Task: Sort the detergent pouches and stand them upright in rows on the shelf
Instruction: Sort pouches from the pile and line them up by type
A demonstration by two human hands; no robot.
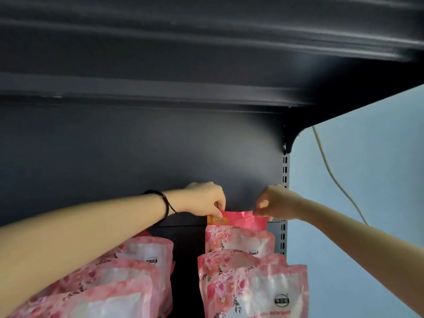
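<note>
Pink flowered detergent pouches stand upright in two rows on the dark shelf. The right row (252,285) runs from the front edge to the back panel; the left row (128,278) lies partly under my left forearm. At the back of the right row stands the rearmost pouch (239,220), its pink top edge pinched at both corners. My left hand (206,199) grips the left corner, my right hand (276,203) the right corner. A black band circles my left wrist.
The dark back panel (137,157) rises behind the pouches and the shelf above (206,53) overhangs. A slotted upright (285,180) marks the right end. A dark gap (185,260) separates the two rows. A white cable (332,177) hangs on the blue wall at right.
</note>
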